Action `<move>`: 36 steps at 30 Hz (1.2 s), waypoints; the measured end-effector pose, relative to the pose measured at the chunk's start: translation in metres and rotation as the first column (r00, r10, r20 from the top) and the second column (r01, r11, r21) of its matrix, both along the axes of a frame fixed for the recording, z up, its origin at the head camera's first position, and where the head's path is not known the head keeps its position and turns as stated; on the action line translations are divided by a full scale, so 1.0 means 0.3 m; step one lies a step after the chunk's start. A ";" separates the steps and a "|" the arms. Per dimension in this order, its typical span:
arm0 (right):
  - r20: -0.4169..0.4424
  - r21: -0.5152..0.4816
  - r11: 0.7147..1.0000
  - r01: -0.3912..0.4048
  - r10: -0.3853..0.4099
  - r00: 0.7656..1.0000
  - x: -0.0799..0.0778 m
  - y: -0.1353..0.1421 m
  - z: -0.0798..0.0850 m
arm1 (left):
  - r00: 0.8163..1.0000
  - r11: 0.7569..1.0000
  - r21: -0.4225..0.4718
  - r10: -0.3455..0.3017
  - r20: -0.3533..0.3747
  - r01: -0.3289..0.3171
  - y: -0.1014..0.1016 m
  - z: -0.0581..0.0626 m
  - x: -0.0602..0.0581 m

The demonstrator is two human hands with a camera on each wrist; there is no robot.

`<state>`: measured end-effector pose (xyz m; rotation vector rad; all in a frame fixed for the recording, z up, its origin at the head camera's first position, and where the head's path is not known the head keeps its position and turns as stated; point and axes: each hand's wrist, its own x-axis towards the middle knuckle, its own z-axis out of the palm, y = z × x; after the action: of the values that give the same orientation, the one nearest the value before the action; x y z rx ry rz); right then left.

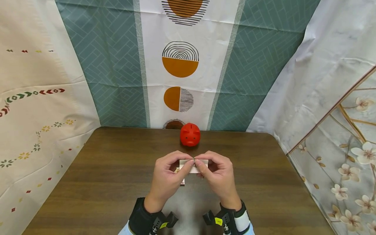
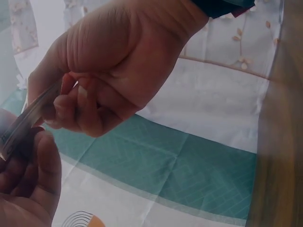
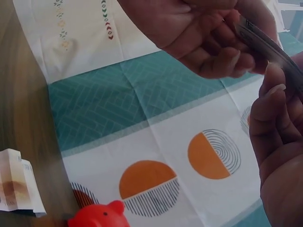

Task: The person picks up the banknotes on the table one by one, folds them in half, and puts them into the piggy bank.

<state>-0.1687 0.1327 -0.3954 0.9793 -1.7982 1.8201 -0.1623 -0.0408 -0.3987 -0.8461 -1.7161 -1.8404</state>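
Both hands meet over the middle of the table, in front of a red piggy bank [image 1: 190, 138]. Between thumbs and fingertips, the left hand [image 1: 166, 176] and the right hand [image 1: 220, 174] pinch a folded banknote [image 1: 194, 170], its pale face towards me. Seen edge-on in the right wrist view, the folded banknote [image 3: 265, 45] is a thin layered strip. The thumbs nearly touch at its upper edge. Below the left hand, partly hidden by it, another creased banknote [image 1: 182, 182] lies on the table; the right wrist view shows this creased banknote [image 3: 19, 184] with raised folds.
The brown wooden table [image 1: 123, 169] extends around the hands. The piggy bank stands near its back edge. Behind hangs a green and white patterned cloth [image 1: 117, 65], with light patterned cloths at the left and right sides.
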 end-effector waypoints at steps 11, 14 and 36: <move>-0.019 0.011 0.999 0.034 -0.033 0.999 0.004 -0.013 -0.002 | 1.000 1.000 -0.004 -0.005 -0.019 0.005 0.000 0.004 -0.002; -0.012 0.015 0.998 0.066 -0.066 0.998 0.004 -0.012 0.000 | 1.000 1.000 0.009 -0.019 0.019 0.019 0.000 0.009 -0.002; 0.022 -0.087 0.993 0.079 -0.077 0.997 -0.003 0.017 -0.003 | 0.997 0.999 0.048 -0.002 0.077 -0.002 -0.028 0.020 0.009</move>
<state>-0.1695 0.1379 -0.3964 0.8504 -1.7269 1.8494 -0.1596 -0.0492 -0.3927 -0.7656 -1.7107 -1.9297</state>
